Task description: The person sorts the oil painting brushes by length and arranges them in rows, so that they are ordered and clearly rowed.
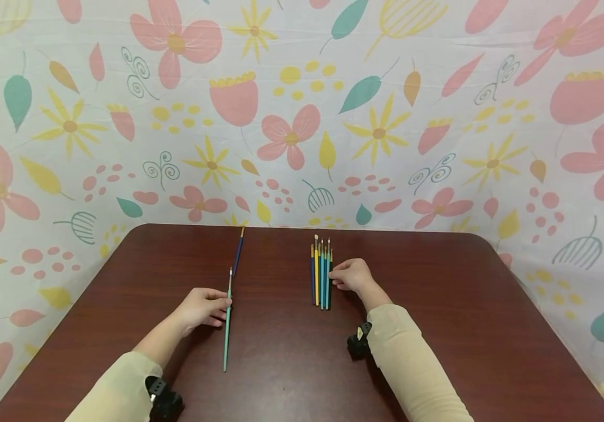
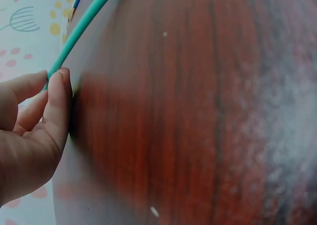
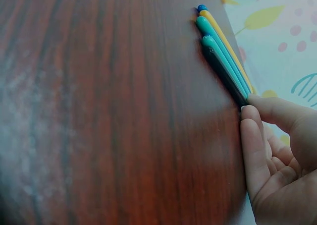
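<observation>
Between thumb and fingers, my left hand [image 1: 203, 308] pinches a mint-green paintbrush [image 1: 227, 340], its bristle end pointing away from me. In the left wrist view the green handle [image 2: 81, 28] runs up and right from the fingertips. Just beyond it lies a blue paintbrush [image 1: 238, 252]. A row of several paintbrushes, among them a yellow one [image 1: 316, 275] and teal ones [image 1: 323, 287], lies side by side right of the middle. At its right edge my right hand [image 1: 353, 275] pinches a black paintbrush [image 3: 225, 76]; its thumb tip is right beside the teal handles [image 3: 223, 56].
Everything lies on a dark reddish-brown table [image 1: 281, 363] with rounded far corners. A flower-printed cloth [image 1: 302, 117] hangs behind its far edge. Both sleeves carry black wrist cameras, the left one [image 1: 163, 400] near the front and the right one [image 1: 359, 341] above the table.
</observation>
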`<state>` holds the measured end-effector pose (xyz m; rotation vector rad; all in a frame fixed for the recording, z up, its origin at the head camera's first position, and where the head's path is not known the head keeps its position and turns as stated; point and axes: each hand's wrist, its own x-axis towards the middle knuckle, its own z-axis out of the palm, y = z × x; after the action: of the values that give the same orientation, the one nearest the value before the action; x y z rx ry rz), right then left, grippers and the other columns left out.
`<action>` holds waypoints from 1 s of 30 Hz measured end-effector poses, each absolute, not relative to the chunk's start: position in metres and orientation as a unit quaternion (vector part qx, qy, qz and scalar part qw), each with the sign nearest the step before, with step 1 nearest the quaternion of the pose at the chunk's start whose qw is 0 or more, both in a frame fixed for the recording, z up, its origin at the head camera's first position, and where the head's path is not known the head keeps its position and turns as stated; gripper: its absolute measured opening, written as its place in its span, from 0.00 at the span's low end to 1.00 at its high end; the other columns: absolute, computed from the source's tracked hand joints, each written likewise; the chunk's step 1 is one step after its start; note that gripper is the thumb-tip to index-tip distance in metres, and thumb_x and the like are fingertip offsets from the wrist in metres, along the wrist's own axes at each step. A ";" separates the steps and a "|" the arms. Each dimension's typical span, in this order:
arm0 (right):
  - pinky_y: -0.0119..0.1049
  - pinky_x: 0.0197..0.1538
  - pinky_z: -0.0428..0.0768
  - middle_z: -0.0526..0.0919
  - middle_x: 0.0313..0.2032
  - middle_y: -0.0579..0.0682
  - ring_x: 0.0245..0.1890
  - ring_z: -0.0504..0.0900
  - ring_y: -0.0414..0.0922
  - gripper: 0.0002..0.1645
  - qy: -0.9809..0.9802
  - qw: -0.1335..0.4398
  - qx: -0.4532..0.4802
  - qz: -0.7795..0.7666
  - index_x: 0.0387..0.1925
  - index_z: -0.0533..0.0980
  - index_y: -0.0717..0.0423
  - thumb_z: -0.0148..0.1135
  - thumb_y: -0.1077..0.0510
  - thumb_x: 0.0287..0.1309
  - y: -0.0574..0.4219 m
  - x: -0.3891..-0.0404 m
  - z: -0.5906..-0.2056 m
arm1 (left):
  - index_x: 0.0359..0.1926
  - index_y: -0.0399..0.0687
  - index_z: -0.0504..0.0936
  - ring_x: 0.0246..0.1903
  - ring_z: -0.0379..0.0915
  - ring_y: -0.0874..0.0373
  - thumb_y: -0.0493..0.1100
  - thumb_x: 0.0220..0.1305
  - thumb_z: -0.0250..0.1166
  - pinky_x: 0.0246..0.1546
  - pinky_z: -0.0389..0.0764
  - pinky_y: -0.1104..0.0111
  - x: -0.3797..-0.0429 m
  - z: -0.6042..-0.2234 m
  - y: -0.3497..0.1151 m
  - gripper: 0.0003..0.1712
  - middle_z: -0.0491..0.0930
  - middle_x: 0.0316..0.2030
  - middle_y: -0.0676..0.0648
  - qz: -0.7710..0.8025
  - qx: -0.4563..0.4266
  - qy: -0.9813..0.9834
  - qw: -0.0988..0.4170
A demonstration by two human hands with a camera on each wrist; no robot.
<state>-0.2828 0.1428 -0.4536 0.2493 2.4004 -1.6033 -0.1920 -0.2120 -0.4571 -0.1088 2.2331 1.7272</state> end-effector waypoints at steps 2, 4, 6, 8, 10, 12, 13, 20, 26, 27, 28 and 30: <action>0.34 0.32 0.84 0.81 0.39 0.59 0.24 0.81 0.39 0.15 0.822 0.121 0.085 -0.551 0.41 0.79 0.67 0.67 0.61 0.54 0.143 -0.283 -0.453 | 0.55 0.22 0.71 0.26 0.80 0.60 0.38 0.62 0.62 0.27 0.83 0.68 -0.191 -0.455 -0.212 0.26 0.82 0.30 0.46 0.602 -0.047 0.783 0.152; 0.34 0.31 0.84 0.81 0.39 0.59 0.24 0.81 0.39 0.15 0.822 0.120 0.083 -0.551 0.41 0.79 0.68 0.67 0.62 0.54 0.143 -0.282 -0.453 | 0.54 0.21 0.72 0.25 0.79 0.61 0.37 0.61 0.63 0.26 0.83 0.68 -0.189 -0.454 -0.211 0.25 0.82 0.30 0.47 0.600 -0.055 0.785 0.145; 0.34 0.31 0.84 0.81 0.38 0.59 0.24 0.81 0.39 0.15 0.822 0.119 0.081 -0.551 0.41 0.79 0.68 0.67 0.62 0.54 0.143 -0.282 -0.453 | 0.52 0.21 0.74 0.24 0.79 0.61 0.36 0.60 0.64 0.25 0.83 0.69 -0.187 -0.452 -0.209 0.23 0.82 0.28 0.48 0.600 -0.062 0.786 0.137; 0.33 0.31 0.84 0.81 0.37 0.58 0.23 0.81 0.39 0.15 0.822 0.119 0.080 -0.551 0.41 0.79 0.68 0.67 0.62 0.54 0.143 -0.282 -0.453 | 0.50 0.21 0.75 0.23 0.78 0.62 0.35 0.59 0.64 0.24 0.82 0.70 -0.186 -0.451 -0.208 0.22 0.82 0.26 0.49 0.599 -0.062 0.788 0.130; 0.33 0.31 0.84 0.81 0.36 0.58 0.23 0.81 0.39 0.15 0.822 0.119 0.080 -0.551 0.41 0.79 0.68 0.67 0.61 0.54 0.143 -0.282 -0.453 | 0.49 0.21 0.76 0.23 0.78 0.62 0.35 0.58 0.64 0.23 0.82 0.70 -0.185 -0.450 -0.206 0.20 0.82 0.25 0.49 0.597 -0.070 0.790 0.120; 0.33 0.31 0.84 0.81 0.36 0.57 0.23 0.81 0.39 0.14 0.822 0.119 0.080 -0.551 0.41 0.79 0.68 0.67 0.61 0.54 0.143 -0.282 -0.453 | 0.47 0.22 0.78 0.22 0.78 0.62 0.34 0.58 0.64 0.23 0.82 0.70 -0.183 -0.450 -0.204 0.19 0.83 0.25 0.48 0.595 -0.077 0.793 0.110; 0.33 0.31 0.84 0.81 0.36 0.57 0.23 0.80 0.39 0.14 0.822 0.119 0.080 -0.552 0.41 0.79 0.68 0.67 0.61 0.54 0.143 -0.282 -0.453 | 0.47 0.22 0.78 0.22 0.79 0.62 0.34 0.58 0.64 0.23 0.82 0.70 -0.183 -0.449 -0.203 0.18 0.83 0.25 0.48 0.593 -0.079 0.794 0.106; 0.32 0.31 0.84 0.81 0.36 0.57 0.23 0.81 0.39 0.14 0.821 0.120 0.084 -0.551 0.41 0.79 0.67 0.67 0.61 0.54 0.143 -0.283 -0.453 | 0.43 0.24 0.80 0.24 0.79 0.60 0.34 0.57 0.64 0.22 0.82 0.69 -0.181 -0.449 -0.201 0.15 0.85 0.27 0.44 0.567 -0.101 0.813 0.086; 0.32 0.30 0.84 0.81 0.37 0.57 0.23 0.80 0.39 0.15 0.822 0.122 0.085 -0.550 0.41 0.79 0.67 0.67 0.62 0.53 0.143 -0.283 -0.454 | 0.45 0.27 0.81 0.27 0.81 0.58 0.34 0.58 0.64 0.24 0.83 0.68 -0.179 -0.449 -0.202 0.15 0.85 0.32 0.42 0.558 -0.120 0.817 0.082; 0.32 0.30 0.84 0.81 0.37 0.57 0.23 0.80 0.39 0.15 0.822 0.121 0.084 -0.550 0.41 0.79 0.68 0.67 0.62 0.54 0.143 -0.283 -0.454 | 0.45 0.27 0.81 0.27 0.81 0.58 0.34 0.58 0.64 0.24 0.83 0.68 -0.179 -0.448 -0.201 0.15 0.85 0.32 0.42 0.557 -0.121 0.818 0.081; 0.32 0.30 0.84 0.81 0.37 0.57 0.23 0.81 0.39 0.15 0.822 0.122 0.083 -0.550 0.41 0.79 0.68 0.67 0.62 0.54 0.143 -0.283 -0.454 | 0.45 0.27 0.81 0.26 0.81 0.58 0.35 0.58 0.64 0.24 0.83 0.68 -0.179 -0.449 -0.201 0.15 0.85 0.32 0.42 0.555 -0.121 0.819 0.080; 0.32 0.30 0.84 0.81 0.37 0.57 0.24 0.81 0.39 0.15 0.823 0.121 0.084 -0.549 0.41 0.79 0.67 0.67 0.62 0.53 0.143 -0.282 -0.454 | 0.44 0.28 0.81 0.26 0.80 0.59 0.35 0.58 0.64 0.24 0.83 0.68 -0.178 -0.449 -0.201 0.15 0.85 0.31 0.42 0.552 -0.122 0.821 0.076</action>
<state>-0.2824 0.1434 -0.4543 0.2450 2.4033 -1.6034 -0.1783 -0.2009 -0.4489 -0.3645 2.4619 1.6565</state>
